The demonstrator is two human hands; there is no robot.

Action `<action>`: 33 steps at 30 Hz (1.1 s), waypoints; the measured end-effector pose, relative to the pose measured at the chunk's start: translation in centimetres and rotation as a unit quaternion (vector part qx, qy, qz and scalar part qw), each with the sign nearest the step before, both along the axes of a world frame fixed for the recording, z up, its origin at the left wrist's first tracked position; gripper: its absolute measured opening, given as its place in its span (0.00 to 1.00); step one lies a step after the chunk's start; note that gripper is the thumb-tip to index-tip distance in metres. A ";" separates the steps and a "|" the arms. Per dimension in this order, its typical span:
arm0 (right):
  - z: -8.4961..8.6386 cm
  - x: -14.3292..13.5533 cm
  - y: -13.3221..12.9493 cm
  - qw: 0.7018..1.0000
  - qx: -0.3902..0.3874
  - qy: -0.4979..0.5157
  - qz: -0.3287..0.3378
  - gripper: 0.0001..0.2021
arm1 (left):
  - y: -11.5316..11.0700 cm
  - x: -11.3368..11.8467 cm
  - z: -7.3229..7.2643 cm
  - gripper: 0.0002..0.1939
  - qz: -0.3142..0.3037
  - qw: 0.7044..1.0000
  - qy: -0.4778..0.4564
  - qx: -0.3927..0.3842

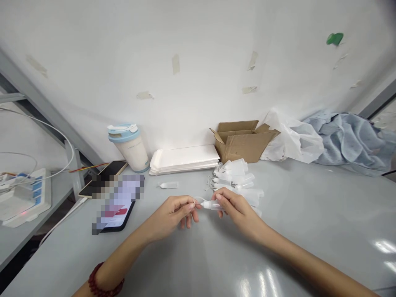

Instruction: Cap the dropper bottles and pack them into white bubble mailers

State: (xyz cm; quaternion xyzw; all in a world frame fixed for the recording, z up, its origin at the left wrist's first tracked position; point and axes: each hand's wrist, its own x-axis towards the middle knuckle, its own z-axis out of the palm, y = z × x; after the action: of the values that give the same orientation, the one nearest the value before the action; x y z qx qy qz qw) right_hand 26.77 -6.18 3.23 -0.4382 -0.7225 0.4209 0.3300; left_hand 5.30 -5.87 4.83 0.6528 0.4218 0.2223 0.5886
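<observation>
A small clear bottle (213, 205) with a white nozzle lies level between my hands, its tip pointing left. My right hand (233, 206) pinches the bottle's body. The fingertips of my left hand (179, 210) are pinched together just off the nozzle tip, on something thin; a fine strand loops above the nozzle. Behind my right hand lies a pile of similar clear bottles (235, 173) with thin strings at their left ends. One single bottle (168, 185) rests apart, behind my left hand.
White padded envelopes (185, 159) are stacked by the wall, between a blue-lidded cup (131, 148) and an open cardboard box (244, 144). Two phones (119, 210) lie at left, near a power strip (37, 194). A plastic bag (291, 138) and blue cloth (349, 140) sit at right.
</observation>
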 end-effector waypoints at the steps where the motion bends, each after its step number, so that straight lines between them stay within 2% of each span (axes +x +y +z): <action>1: 0.0 0.0 0.0 1.000 0.001 0.000 0.002 0.14 | 0.0 0.0 0.0 0.15 -0.002 1.000 -0.001 -0.001; 8: 0.1 -0.1 0.0 1.000 0.010 -0.027 0.004 0.13 | 0.0 0.0 -0.2 0.16 -0.010 1.000 0.013 0.009; 13: 0.0 -0.1 -0.2 0.997 0.040 -0.061 -0.001 0.11 | -0.3 0.2 -0.3 0.17 0.000 0.998 0.044 0.049; 20: -0.2 -0.4 -0.5 0.996 0.029 -0.083 0.004 0.10 | -0.9 0.7 -0.8 0.16 -0.001 0.992 0.077 0.096; 30: -0.8 -0.6 -0.9 0.994 0.052 -0.092 0.005 0.10 | -1.3 1.4 -1.3 0.17 -0.007 0.983 0.132 0.129; 33: -0.8 -0.6 -0.8 0.995 0.039 -0.093 0.003 0.10 | -1.2 1.3 -1.2 0.18 -0.012 0.980 0.144 0.137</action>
State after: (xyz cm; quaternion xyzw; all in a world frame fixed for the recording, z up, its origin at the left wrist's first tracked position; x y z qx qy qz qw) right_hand 26.19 -6.96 2.45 -0.4604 -0.7670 0.3507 0.2771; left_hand 6.56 -7.10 3.64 0.7575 0.4601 0.1749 0.4289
